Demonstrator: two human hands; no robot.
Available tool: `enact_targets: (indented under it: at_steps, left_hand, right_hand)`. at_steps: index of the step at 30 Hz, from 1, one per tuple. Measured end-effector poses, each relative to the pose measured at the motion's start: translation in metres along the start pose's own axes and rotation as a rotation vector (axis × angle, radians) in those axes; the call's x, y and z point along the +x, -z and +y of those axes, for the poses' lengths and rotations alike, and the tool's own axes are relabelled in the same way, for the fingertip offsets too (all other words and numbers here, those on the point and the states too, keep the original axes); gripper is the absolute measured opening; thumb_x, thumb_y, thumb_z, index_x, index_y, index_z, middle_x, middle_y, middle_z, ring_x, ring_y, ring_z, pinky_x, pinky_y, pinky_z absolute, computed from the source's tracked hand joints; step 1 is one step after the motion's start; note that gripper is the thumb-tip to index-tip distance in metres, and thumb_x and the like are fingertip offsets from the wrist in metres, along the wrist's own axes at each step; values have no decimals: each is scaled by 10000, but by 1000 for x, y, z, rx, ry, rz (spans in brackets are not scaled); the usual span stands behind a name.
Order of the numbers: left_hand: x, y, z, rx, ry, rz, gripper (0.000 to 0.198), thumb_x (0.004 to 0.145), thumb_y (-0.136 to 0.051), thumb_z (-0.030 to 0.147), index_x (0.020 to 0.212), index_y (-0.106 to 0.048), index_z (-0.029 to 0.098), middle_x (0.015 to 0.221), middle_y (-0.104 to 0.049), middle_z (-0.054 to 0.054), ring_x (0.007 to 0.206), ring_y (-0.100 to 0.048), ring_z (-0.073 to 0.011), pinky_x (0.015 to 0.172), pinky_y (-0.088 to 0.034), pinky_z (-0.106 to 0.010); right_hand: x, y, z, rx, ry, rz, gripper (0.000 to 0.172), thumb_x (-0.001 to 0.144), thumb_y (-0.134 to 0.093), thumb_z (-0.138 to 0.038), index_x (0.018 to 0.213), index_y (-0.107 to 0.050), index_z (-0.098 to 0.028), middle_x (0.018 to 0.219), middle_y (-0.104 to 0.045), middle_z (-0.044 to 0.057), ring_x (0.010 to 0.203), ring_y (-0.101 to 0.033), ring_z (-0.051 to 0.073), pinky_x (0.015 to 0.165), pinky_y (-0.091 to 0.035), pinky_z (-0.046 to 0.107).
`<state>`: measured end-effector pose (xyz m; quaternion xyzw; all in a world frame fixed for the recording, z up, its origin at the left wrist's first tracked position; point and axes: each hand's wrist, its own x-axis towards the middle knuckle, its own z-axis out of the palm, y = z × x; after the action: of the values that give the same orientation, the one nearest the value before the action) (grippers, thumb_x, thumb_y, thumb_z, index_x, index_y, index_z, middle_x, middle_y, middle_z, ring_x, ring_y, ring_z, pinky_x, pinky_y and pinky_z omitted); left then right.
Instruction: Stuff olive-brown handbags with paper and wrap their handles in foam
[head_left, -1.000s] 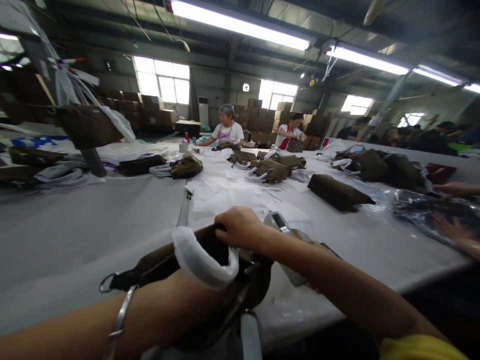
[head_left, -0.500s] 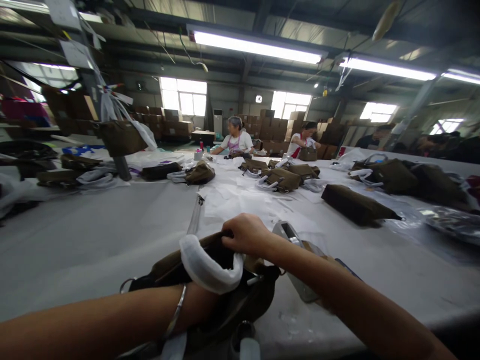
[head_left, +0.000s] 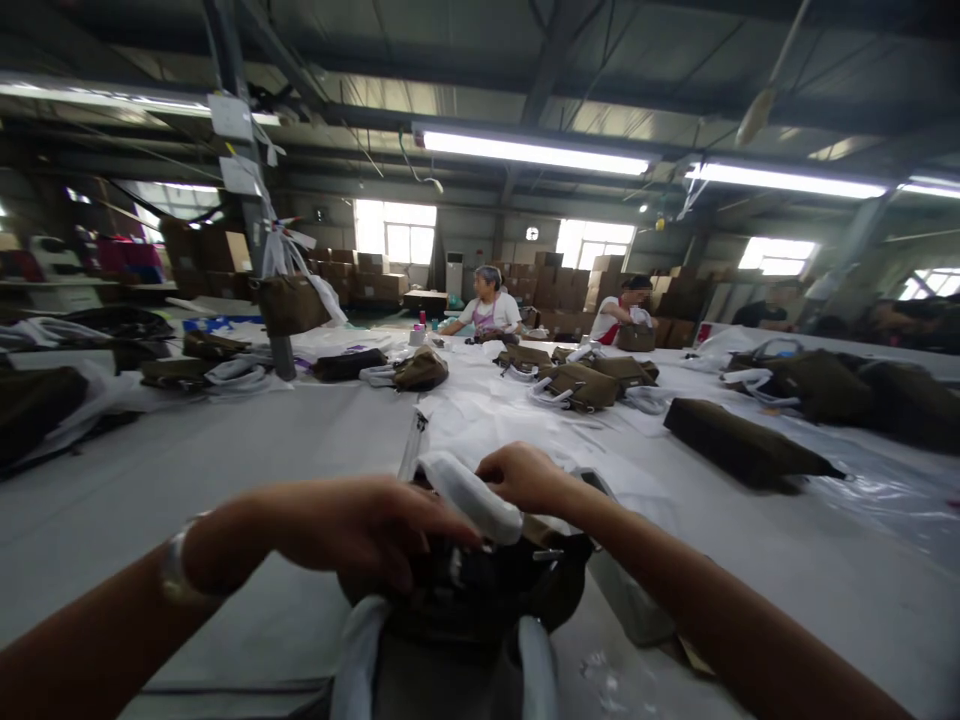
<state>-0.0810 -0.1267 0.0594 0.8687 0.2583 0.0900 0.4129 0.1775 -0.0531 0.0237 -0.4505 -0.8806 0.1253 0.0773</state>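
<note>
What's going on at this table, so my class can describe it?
A person works over an open, dark olive fabric bag. Their left grip, blurred, is over its opening; their right grip is at the far side, fingertips partly hidden by a raised, curved, white-wrapped handle. More olive fabric bags lie across the broad, pale table, with two co-workers in white tops on its far side.

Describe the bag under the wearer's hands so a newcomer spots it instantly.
Start at the pale worktable and follow it to bottom centre. There is a dark bag with white-wrapped handles. Unlike the similar bags farther across, it has the left hand over it and the right hand at its far side.
</note>
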Motion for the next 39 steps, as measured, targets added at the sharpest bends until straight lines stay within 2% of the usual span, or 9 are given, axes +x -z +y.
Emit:
enact_targets:
  at_steps: [5,8,11,19,24,28,31,36,39]
  left_hand:
    - [-75,30,-51,-556,-104,751,517,783,-834,173,1269,-721,311,792,-783,27,694,-721,-187,708,-620,-291]
    - [-81,40,-78,-702,-229,1338,415,954,-584,42,1280,-688,276,890,-761,95,719,-668,-57,791,-583,-156]
    - [-63,51,-93,-832,-73,1508,451,1048,-363,5,1347,-622,220,947,-753,68,837,-689,-43,885,-557,-130]
    - [-13,39,-146,-582,381,1157,363,853,-760,193,1205,-701,126,956,-804,-105,869,-769,-242,752,-614,-281]
    - [-14,32,-119,-162,420,1088,362,723,-844,449,962,-800,181,701,-767,-58,712,-733,-288,660,-553,-291]
    - [-5,15,-69,182,86,508,385,968,-590,497,1251,-728,275,1247,-741,-73,1104,-703,-270,965,-530,-318]
    - [6,0,-50,372,11,156,628,872,-736,514,1454,-564,351,1425,-635,-76,1267,-617,-302,1101,-457,-400]
    - [21,-29,-64,551,-121,245,374,898,-709,410,1255,-682,301,1090,-754,-61,1035,-690,-268,1029,-481,-383]
    - [26,-49,-78,672,-190,354,169,976,-531,234,984,-699,253,894,-724,-39,818,-666,-215,828,-508,-312]
  right_hand:
    - [-3,0,6,101,23,-35,272,823,-638,-310,1000,-817,-207,705,-699,-23,638,-545,121,553,-340,215]
    - [-2,-2,9,129,31,-37,286,816,-641,-296,1020,-819,-205,710,-697,-20,633,-524,122,561,-347,220]
    - [3,-3,14,156,34,-54,282,810,-642,-293,1005,-817,-187,712,-687,-23,648,-520,124,584,-362,222]
    - [13,-1,23,243,16,-113,230,779,-640,-259,905,-802,-157,642,-588,-55,641,-500,114,571,-350,216]
    - [12,-7,29,287,-8,-104,274,798,-631,-285,963,-806,-156,696,-647,-47,659,-528,118,591,-377,213]
    - [17,-9,34,306,-32,-88,244,783,-662,-274,931,-811,-150,680,-670,-37,648,-544,132,584,-380,220]
    - [10,-3,32,333,-55,-51,232,834,-651,-298,937,-802,-155,749,-721,-11,703,-611,161,612,-422,228]
    - [-49,-1,-4,407,-37,689,324,1025,-459,-368,882,-704,-211,816,-739,48,770,-684,190,749,-515,291]
    - [-80,-16,-36,357,260,537,256,1005,-486,-289,836,-673,-246,723,-696,37,666,-664,183,664,-527,291]
